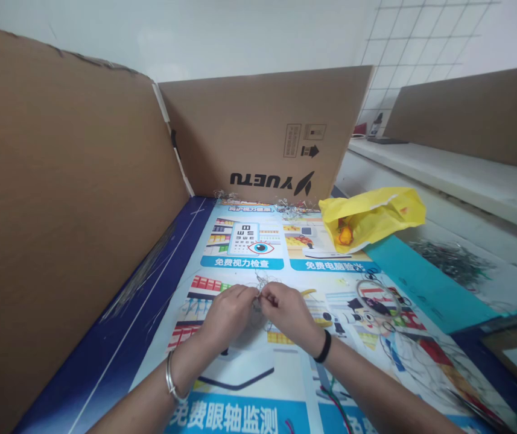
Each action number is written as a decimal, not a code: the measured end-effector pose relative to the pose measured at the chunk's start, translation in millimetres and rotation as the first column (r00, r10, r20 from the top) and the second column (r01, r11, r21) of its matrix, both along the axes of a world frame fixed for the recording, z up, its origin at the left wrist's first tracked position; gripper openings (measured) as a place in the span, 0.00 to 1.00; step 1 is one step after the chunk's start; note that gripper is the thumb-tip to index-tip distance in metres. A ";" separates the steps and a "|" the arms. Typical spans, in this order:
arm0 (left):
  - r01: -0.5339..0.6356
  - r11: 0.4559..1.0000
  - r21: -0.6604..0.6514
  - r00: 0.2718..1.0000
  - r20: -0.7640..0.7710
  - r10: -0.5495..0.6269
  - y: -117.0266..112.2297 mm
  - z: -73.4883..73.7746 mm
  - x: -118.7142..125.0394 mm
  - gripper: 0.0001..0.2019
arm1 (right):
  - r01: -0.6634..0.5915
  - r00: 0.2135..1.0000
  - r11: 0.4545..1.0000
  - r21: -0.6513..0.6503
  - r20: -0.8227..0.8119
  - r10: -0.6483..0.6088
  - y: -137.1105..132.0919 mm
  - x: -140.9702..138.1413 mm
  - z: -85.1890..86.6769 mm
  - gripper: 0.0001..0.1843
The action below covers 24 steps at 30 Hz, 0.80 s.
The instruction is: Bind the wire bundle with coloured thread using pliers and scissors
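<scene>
My left hand (227, 314) and my right hand (289, 313) meet over the printed sheet, fingertips pinched close together. Between and just beyond them shows a small bundle of thin wire (262, 281), with fine loops trailing below the fingers. Both hands are closed on this wire; its exact shape is too fine to make out. A bracelet circles my left wrist, and a dark band is on my right one.
Cardboard panels (258, 132) stand at the left and back. A yellow bag (380, 217) lies at the back right, near a pile of metal wire pieces (455, 263). A roll of clear tape or wire (378, 298) rests right of my hands. Wire clippings (292, 208) lie along the back panel.
</scene>
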<state>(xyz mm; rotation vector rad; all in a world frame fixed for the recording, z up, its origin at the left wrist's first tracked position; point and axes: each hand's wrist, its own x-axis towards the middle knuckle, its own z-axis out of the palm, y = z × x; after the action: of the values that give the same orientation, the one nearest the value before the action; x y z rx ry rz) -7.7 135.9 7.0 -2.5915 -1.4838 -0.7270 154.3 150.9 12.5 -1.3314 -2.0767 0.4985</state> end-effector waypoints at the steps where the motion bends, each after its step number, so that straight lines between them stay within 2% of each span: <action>1: -0.015 1.000 0.011 1.000 -0.022 0.015 -1.0 1.2 -0.1 0.08 | -0.008 1.000 1.000 0.010 -0.002 0.008 0.4 1.0 0.2 0.07; 4: -0.057 0.997 0.047 0.988 -0.139 0.063 -4.7 5.6 0.5 0.07 | -0.036 0.999 0.998 0.049 0.000 0.037 1.5 4.0 1.3 0.07; 7: -0.060 0.998 0.029 0.971 -0.230 0.065 -7.3 9.0 2.5 0.08 | -0.062 0.998 0.993 0.103 0.020 0.060 1.4 5.7 1.2 0.08; 11: -0.067 0.997 -0.032 0.980 -0.192 0.060 -7.6 10.0 4.9 0.08 | -0.096 0.993 0.974 0.206 0.092 0.079 -0.3 5.6 -2.0 0.08; 14: -0.075 0.995 -0.065 0.989 -0.135 0.066 -6.9 10.0 5.4 0.10 | -0.087 0.991 0.968 0.234 0.121 0.060 -1.2 4.5 -4.5 0.07; 18: -0.080 0.996 -0.028 0.987 -0.140 0.076 -5.3 9.9 5.4 0.09 | -0.049 0.986 0.961 0.273 0.165 0.003 -1.3 2.9 -5.9 0.07; 24: -0.020 0.999 -0.031 0.983 -0.184 0.014 -3.3 10.8 5.0 0.10 | -0.034 0.973 0.944 0.327 0.229 -0.044 -2.0 2.0 -7.7 0.07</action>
<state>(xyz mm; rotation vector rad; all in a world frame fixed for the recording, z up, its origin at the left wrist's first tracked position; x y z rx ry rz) -2.8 132.6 17.8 -2.5847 -1.4716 -0.4499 156.3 148.9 4.8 -1.2399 -2.2239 -0.0165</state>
